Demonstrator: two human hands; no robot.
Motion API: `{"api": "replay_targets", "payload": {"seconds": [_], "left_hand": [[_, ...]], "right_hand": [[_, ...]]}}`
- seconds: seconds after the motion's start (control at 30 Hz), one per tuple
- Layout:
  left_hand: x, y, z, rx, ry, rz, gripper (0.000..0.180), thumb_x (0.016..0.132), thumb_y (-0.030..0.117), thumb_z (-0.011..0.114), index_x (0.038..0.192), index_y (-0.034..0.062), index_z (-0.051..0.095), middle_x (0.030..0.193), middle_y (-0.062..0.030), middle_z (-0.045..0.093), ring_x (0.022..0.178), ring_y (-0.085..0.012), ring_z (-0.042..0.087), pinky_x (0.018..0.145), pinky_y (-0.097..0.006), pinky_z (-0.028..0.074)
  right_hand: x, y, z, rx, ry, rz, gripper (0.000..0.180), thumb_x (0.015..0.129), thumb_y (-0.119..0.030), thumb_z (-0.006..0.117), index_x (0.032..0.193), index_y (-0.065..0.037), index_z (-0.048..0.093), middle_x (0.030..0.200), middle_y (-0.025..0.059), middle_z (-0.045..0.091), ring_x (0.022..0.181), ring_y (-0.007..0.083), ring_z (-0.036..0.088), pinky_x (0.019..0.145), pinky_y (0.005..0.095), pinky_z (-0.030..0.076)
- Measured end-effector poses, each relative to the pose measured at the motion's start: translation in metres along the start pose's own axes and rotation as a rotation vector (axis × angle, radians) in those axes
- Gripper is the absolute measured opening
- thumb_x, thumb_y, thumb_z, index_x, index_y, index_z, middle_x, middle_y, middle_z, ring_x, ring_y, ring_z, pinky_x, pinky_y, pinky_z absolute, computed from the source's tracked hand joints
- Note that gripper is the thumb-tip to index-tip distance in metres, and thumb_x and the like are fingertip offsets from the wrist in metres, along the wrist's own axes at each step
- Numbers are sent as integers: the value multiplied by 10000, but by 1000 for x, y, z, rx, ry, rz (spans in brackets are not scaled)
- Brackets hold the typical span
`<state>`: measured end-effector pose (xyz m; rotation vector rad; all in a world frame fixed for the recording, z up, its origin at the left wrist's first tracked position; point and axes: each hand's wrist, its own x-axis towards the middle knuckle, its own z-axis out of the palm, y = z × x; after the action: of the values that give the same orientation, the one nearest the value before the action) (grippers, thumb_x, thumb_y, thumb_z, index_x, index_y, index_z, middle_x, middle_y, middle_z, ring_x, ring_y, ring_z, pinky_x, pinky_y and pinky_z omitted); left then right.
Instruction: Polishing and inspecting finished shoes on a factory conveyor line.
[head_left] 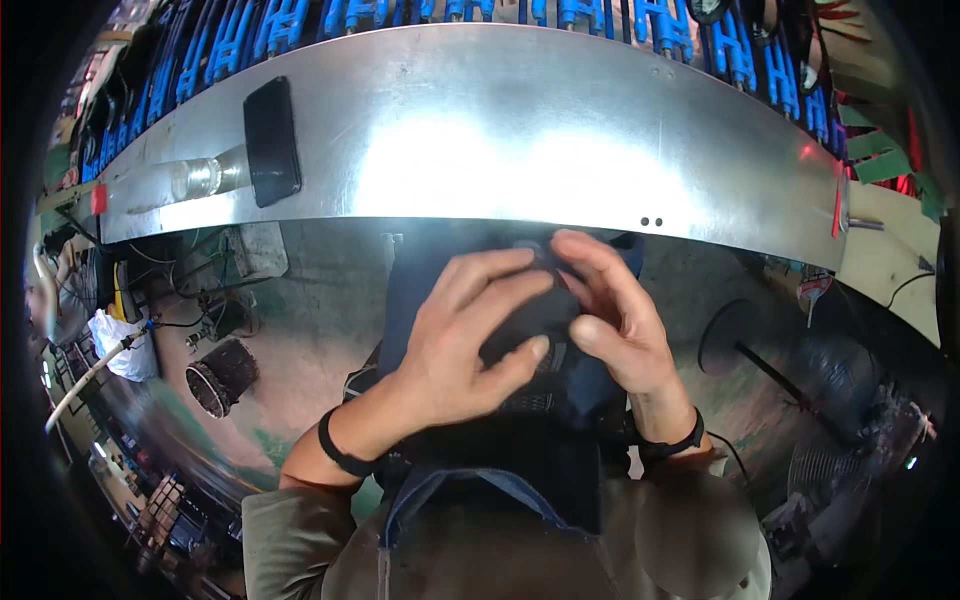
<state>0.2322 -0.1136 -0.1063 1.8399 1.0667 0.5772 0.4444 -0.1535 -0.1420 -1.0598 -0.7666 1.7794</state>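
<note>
Both hands meet at centre over a dark apron: left hand [455, 345] curled around a small black part [535, 320], thumb pressing its underside; right hand [615, 315] pinching it from three o'clock. Judging by this grip, fitting is midway. Steel bench [520, 140] at twelve o'clock carries a phone [271, 141].

A phone [271, 141] lies on the metal bench [520, 130], apparently against a cylinder [200, 178].

workshop | sheet-metal bench [560, 140] | blue clamp handles [640, 20] racked behind | floor fan [850, 380] | concrete floor [320, 300]
</note>
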Motion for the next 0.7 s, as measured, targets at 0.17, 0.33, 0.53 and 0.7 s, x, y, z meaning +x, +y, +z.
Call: {"api": "replay_targets", "payload": {"seconds": [0.17, 0.33, 0.53, 0.7], "left_hand": [[-54, 15, 0, -424, 38, 163, 823, 736, 451, 812, 1359, -15, 544, 1433, -201, 459, 1332, -342, 425, 1109, -455, 348], [-73, 34, 23, -482, -68, 178, 695, 791, 374, 718, 1333, -28, 552, 1394, -209, 490, 1418, -360, 322, 1149, -489, 295], [-83, 41, 46, -574, 22, 97, 893, 943, 743, 399, 1410, -9, 513, 1487, -231, 446, 1419, -365, 386, 1156, -471, 310], [-153, 0, 71, -174, -89, 172, 1351, 662, 625, 851, 1578, -23, 98, 1598, -324, 191, 1504, -448, 192, 1213, -505, 225]], "right_hand": [[-38, -17, 27, -256, -392, -260, 635, 934, -373, 585, 1419, 24, 481, 1523, 219, 309, 1411, 361, 323, 1140, 467, 294], [-70, 4, 47, -284, -323, -549, 394, 959, -267, 480, 1182, 8, 652, 1399, 247, 422, 1291, 356, 447, 1103, 478, 341], [-101, 11, 47, -304, -162, -539, 636, 1054, -531, 286, 1161, -14, 639, 1379, 239, 501, 1297, 313, 449, 1110, 449, 331], [-117, 20, 38, -141, -152, -621, 841, 1015, -684, 161, 1242, 6, 586, 1392, 225, 486, 1285, 293, 465, 1116, 426, 319]]}}
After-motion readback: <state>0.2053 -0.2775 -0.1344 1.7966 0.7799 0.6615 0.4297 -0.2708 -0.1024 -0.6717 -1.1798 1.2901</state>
